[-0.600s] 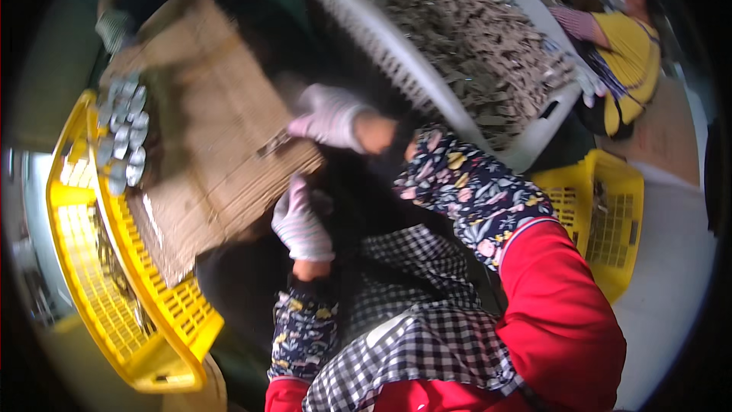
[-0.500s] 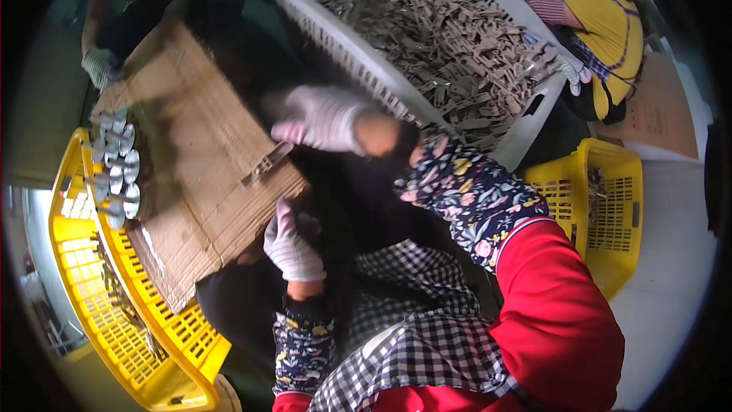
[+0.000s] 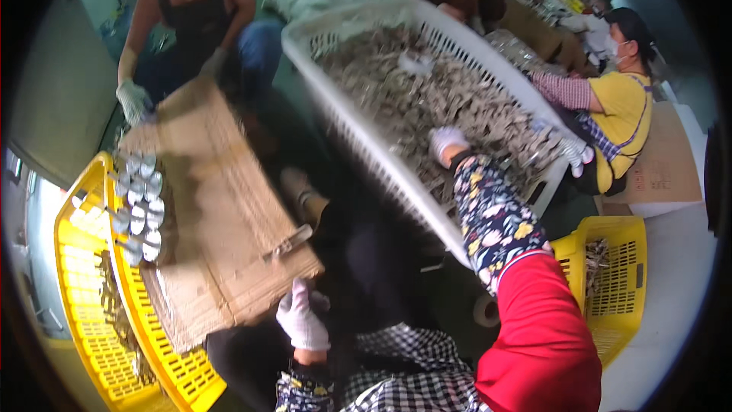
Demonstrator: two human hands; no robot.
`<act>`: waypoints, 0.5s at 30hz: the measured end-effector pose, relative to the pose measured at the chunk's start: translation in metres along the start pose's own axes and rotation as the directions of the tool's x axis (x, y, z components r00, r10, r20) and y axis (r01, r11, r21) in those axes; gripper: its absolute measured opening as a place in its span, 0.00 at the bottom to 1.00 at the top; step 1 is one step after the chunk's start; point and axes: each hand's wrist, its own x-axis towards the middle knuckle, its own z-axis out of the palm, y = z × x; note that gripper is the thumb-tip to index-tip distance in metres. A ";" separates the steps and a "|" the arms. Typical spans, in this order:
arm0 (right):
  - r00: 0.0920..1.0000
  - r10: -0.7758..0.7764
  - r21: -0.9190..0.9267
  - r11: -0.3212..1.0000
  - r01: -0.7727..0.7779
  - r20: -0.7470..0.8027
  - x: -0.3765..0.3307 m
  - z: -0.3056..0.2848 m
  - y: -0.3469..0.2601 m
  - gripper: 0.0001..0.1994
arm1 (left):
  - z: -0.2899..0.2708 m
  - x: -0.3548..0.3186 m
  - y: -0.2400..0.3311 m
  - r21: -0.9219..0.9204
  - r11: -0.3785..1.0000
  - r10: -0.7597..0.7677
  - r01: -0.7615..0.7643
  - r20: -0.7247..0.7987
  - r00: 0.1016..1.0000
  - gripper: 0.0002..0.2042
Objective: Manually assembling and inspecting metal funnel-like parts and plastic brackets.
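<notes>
My right hand (image 3: 448, 143), in a pale glove, reaches into a big white crate (image 3: 364, 137) heaped with small grey-brown flat pieces (image 3: 381, 80). Its fingertips are blurred against the heap, and what they touch is unclear. My left hand (image 3: 303, 319), gloved too, stays by the near edge of a cardboard sheet (image 3: 229, 206), thumb raised apart from half-bent fingers, with nothing visible in it. One narrow flat piece (image 3: 290, 242) lies on the cardboard's near right corner, just beyond that hand. Shiny round-ended metal parts (image 3: 141, 210) sit clustered along the sheet's left edge.
Yellow baskets with metal pieces stand at left (image 3: 84, 305) and right (image 3: 621, 259). Across the cardboard a person in dark overalls (image 3: 198, 8) sits with a gloved hand at its far corner. Another in yellow (image 3: 621, 107) works right of the crate. A tape roll (image 3: 486, 310) lies below it.
My right hand has left the cardboard's corner and gone right into the white crate. The narrow piece stays on the cardboard. The view has tilted up, showing more people behind.
</notes>
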 end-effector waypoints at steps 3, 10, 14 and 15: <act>0.998 -0.019 -0.046 0.999 0.017 -0.054 -0.015 -0.014 -0.014 0.14 | -0.002 -0.005 0.006 -0.085 0.996 -0.023 0.018 -0.059 0.998 0.13; 0.913 0.121 0.227 0.973 -0.032 -0.389 -0.062 0.011 0.040 0.16 | -0.020 0.015 -0.017 -0.058 0.995 -0.077 0.084 0.115 0.990 0.14; 0.935 0.232 0.842 0.527 0.112 -0.270 -0.088 -0.023 -0.016 0.13 | -0.041 0.019 -0.020 -0.060 0.994 -0.088 0.094 0.099 0.991 0.14; 0.937 0.157 0.891 0.391 0.232 -0.313 -0.105 -0.038 -0.034 0.13 | -0.041 0.016 -0.020 -0.065 0.993 -0.091 0.098 0.098 0.991 0.14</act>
